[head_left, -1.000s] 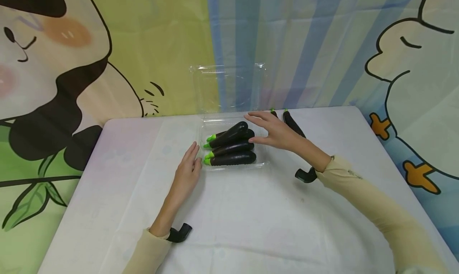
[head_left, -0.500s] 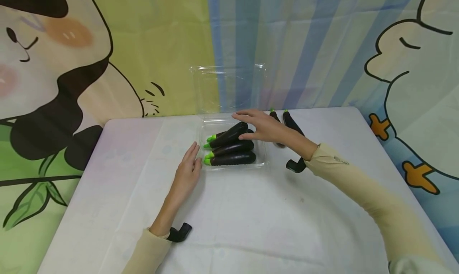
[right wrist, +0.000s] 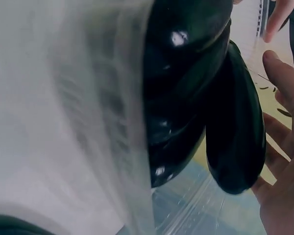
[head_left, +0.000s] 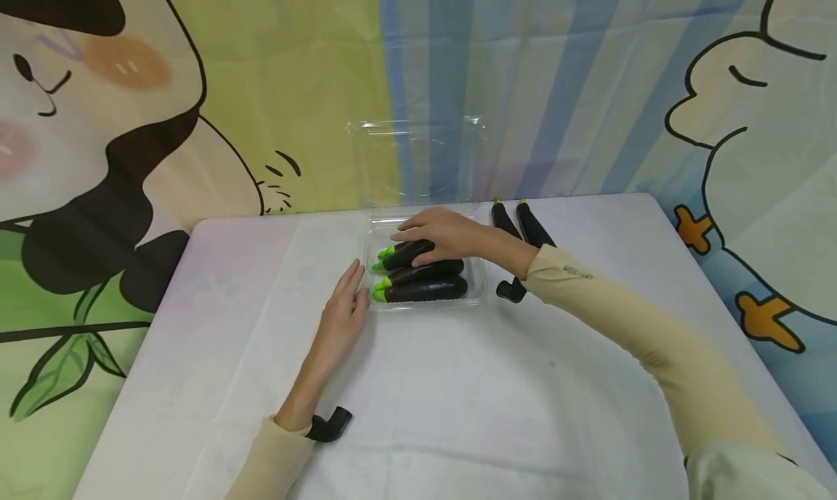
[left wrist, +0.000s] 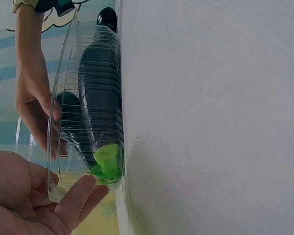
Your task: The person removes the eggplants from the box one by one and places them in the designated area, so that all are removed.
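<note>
Several dark eggplants with green stem ends lie in a clear plastic container [head_left: 479, 285] in the head view, the nearest eggplant [head_left: 428, 289] along its front. My right hand [head_left: 441, 236] is spread over the upper eggplant [head_left: 400, 254], partly hiding it. In the right wrist view, its fingers [right wrist: 279, 132] lie along the far side of that eggplant [right wrist: 235, 132], thumb apart from it. My left hand [head_left: 342, 311] rests its nearly straight fingers at the container's left end; the left wrist view puts the fingertips [left wrist: 81, 196] right at the corner below the green stem ends [left wrist: 108, 161].
The container's clear lid [head_left: 418, 162] stands raised at the back, against the striped backdrop [head_left: 556, 86]. Two more eggplants [head_left: 535, 225] lie on the white tablecloth [head_left: 471, 398] right of the container, partly behind my right forearm.
My right hand has moved left and slightly down, from the container's right side to over the upper eggplant. The loose eggplants show more now. My left hand has stayed in place.
</note>
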`<action>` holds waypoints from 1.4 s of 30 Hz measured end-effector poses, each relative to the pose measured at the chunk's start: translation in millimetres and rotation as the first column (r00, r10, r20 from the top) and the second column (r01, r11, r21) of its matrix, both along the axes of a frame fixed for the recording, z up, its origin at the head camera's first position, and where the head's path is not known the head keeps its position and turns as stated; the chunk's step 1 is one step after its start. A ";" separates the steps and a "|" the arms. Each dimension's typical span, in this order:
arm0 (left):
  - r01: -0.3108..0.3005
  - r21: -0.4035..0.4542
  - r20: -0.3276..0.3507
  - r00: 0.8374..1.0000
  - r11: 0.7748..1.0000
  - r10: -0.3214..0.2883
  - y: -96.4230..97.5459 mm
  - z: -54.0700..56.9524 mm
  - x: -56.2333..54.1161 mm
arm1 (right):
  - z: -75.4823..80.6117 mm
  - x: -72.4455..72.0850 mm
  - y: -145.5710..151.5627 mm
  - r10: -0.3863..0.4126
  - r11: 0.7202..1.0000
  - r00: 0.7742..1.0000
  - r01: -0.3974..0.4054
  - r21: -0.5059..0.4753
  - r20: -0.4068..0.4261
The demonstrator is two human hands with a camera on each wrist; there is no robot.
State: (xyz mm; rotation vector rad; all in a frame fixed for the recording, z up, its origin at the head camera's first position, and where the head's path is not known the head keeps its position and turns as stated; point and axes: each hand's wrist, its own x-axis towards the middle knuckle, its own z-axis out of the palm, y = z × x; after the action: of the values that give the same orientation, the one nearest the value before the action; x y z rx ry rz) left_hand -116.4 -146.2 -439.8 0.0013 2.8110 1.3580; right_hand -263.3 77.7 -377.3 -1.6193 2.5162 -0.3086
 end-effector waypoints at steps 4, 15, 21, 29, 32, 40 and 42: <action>0.009 0.005 0.004 1.000 1.000 -0.009 0.5 0.0 -0.2 | -3.4 -0.8 -4.9 -0.017 0.999 1.000 0.017 0.032 -0.003; 0.014 -0.012 -0.017 1.000 1.000 -0.014 0.6 -0.1 0.4 | -10.0 1.8 -8.2 -0.034 0.999 0.999 0.033 0.004 0.014; 0.009 -0.021 -0.031 0.999 1.000 -0.009 1.5 1.2 1.3 | -10.9 1.8 -8.5 -0.044 0.998 0.998 0.043 0.035 0.033; 0.005 -0.016 -0.013 1.000 1.000 -0.006 1.9 1.5 0.6 | -7.4 1.8 -9.9 -0.059 0.990 0.998 0.055 0.133 0.022; 0.006 -0.016 -0.018 1.000 1.000 -0.006 2.3 0.8 0.2 | -7.1 2.0 -9.8 -0.056 0.987 0.998 0.054 0.154 0.011; 0.001 -0.013 -0.017 1.000 1.000 -0.001 2.2 1.0 0.6 | -9.8 3.1 -8.2 -0.036 0.990 0.999 0.035 0.134 0.008; 0.000 -0.011 -0.015 1.000 1.000 0.000 2.2 1.4 1.1 | -10.0 3.2 -7.8 -0.040 0.991 0.999 0.037 0.129 0.017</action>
State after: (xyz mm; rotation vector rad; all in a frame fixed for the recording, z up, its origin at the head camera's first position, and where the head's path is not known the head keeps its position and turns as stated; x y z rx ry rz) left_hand -115.3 -144.0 -438.3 0.0113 2.8306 1.3474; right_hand -260.2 69.9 -387.3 -1.5146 2.4992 -0.1610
